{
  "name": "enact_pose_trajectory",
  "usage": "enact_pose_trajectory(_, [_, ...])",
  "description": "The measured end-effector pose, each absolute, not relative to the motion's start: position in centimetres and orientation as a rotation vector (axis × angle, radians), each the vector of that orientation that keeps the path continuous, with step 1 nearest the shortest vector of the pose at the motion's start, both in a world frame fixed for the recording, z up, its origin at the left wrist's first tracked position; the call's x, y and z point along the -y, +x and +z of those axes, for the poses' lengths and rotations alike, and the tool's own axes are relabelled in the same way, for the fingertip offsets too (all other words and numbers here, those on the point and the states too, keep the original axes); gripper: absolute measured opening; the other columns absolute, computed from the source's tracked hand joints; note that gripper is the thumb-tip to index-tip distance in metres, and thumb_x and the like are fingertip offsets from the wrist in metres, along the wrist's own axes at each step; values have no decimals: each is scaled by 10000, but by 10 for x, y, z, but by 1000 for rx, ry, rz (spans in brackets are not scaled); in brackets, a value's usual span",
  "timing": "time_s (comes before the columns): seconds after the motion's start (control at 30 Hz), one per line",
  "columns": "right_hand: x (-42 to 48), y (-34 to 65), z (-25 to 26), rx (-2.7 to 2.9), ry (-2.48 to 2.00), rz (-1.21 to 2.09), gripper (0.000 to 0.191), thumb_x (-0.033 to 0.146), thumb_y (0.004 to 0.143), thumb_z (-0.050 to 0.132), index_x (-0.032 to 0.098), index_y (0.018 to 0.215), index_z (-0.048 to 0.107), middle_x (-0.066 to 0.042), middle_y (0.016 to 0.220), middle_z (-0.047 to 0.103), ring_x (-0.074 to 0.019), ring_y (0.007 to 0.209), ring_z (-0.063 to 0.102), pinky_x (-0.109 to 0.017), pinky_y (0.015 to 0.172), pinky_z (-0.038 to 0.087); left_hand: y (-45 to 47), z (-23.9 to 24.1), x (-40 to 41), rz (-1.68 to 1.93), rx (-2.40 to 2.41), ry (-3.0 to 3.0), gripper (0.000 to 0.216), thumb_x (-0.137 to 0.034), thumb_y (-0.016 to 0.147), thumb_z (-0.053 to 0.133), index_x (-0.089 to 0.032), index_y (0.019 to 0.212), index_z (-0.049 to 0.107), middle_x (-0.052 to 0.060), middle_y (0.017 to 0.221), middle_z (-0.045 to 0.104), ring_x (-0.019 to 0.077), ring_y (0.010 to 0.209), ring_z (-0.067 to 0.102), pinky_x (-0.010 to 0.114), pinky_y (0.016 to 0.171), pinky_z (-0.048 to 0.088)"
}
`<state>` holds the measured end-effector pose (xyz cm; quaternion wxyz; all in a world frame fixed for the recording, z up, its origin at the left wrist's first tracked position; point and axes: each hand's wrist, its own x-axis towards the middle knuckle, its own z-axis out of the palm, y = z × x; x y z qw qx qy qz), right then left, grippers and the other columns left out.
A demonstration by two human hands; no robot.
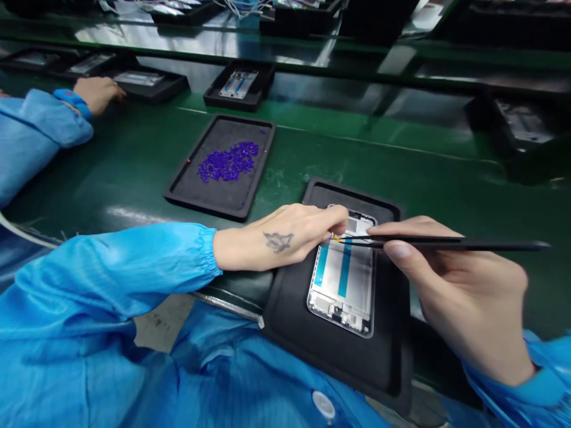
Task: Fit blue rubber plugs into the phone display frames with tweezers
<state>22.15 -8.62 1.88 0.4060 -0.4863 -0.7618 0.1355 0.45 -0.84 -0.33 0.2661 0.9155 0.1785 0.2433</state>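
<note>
My right hand [455,285] grips black tweezers [446,242] between thumb and fingers, their thin tips pointing left. Those tips meet a small yellow part [336,239] at the fingertips of my left hand [285,235], which is closed in a pinch; its exact hold is partly hidden. Under both hands lies a phone frame [357,285], silvery with blue strips and small fittings at its near end. It rests in a black foam tray [289,315] at the bench's front edge. My left hand covers part of the frame's upper left side.
A black tray [178,196] with a pile of small purple pieces [229,161] stands left of centre. Behind it, another black tray [209,98] holds a phone frame. At far left, a co-worker's hand [98,94] touches further trays. A shelf [285,59] crosses the back of the green bench.
</note>
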Motion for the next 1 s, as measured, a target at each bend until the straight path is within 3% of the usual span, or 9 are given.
enact_pose_trajectory(0.2, [84, 221, 17, 1960, -1248, 322, 120, 233, 975, 601, 295, 1021, 694, 74, 981, 694, -88, 867, 631, -200, 761, 475, 4, 0, 12, 569, -512, 2648, 188, -118, 956, 380, -203, 1116, 431, 20, 868, 580, 170, 776, 564, 269, 681, 427])
enact_pose_trajectory(0.47, [86, 214, 21, 1898, -1306, 385, 152, 237, 970, 601, 330, 1002, 717, 96, 1001, 709, -84, 890, 649, -187, 786, 483, 5, 6, 18, 510, -543, 2755, 180, -107, 963, 365, -210, 1101, 417, 7, 801, 559, 163, 658, 506, 276, 592, 377])
enact_pose_trajectory(0.8, [82, 218, 19, 1820, -1427, 485, 195, 374, 945, 623, 241, 952, 765, 1, 974, 744, -180, 829, 685, -268, 653, 505, 6, 4, 18, 506, -559, 2802, 175, -112, 972, 369, -204, 1116, 407, 4, 832, 552, 151, 681, 520, 261, 590, 373])
enact_pose_trajectory(1.0, [79, 218, 20, 1756, -1428, 576, 221, 435, 936, 618, 268, 957, 762, -19, 926, 735, -189, 788, 685, -274, 639, 537, 5, 3, 17, 557, -540, 2791, 223, -75, 945, 372, -214, 1114, 416, 4, 814, 545, 173, 684, 524, 283, 609, 385])
